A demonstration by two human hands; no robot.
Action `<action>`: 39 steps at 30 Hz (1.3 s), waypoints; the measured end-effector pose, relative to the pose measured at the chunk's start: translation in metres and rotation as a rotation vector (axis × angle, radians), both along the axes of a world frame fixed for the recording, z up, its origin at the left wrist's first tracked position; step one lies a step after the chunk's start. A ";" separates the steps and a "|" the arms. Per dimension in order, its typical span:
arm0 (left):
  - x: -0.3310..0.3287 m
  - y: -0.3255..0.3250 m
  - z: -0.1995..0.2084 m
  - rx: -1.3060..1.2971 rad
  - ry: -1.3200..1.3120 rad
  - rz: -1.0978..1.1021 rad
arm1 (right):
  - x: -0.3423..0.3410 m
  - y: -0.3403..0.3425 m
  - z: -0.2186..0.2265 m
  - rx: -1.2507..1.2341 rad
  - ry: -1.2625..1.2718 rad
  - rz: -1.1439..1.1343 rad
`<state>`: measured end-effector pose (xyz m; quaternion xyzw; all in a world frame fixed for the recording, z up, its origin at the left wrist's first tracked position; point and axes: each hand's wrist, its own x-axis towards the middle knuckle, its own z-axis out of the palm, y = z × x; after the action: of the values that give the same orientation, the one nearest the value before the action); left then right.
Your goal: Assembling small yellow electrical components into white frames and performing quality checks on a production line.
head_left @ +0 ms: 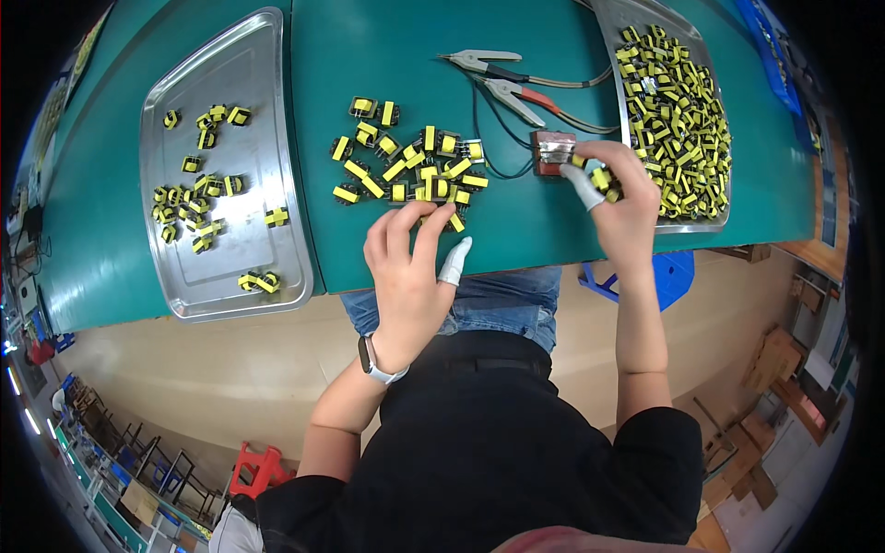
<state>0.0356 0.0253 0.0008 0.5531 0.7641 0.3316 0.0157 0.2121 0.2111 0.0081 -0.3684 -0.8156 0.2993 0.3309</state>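
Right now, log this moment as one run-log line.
left hand: fingertips on loose yellow parts | right hand: holds yellow part at small block | steel trays left and right

Left hand (pixel 406 267) flat, fingers spread; right hand (pixel 622 198) curled, pinching.

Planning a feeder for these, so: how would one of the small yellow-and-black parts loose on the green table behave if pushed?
A yellow-and-black part looks blocky and flat-sided, so it would probably slide or tip rather than roll. Pieces in the loose pile lie at all angles, suggesting they are light and topple easily. The right hand pinches one firmly, so likely rigid.
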 end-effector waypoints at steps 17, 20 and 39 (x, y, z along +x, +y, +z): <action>-0.003 0.009 0.003 0.042 0.030 -0.138 | 0.015 0.001 -0.014 0.008 0.068 0.059; 0.001 0.012 0.009 0.167 -0.081 -0.199 | 0.014 -0.020 -0.012 -1.077 0.616 0.250; 0.008 0.034 0.018 0.155 -0.229 -0.314 | 0.010 -0.011 0.007 -1.079 0.260 0.335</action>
<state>0.0440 0.0594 0.0192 0.6237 0.6340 0.4433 0.1114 0.2220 0.2002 0.0155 -0.3111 -0.5476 0.7637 0.1418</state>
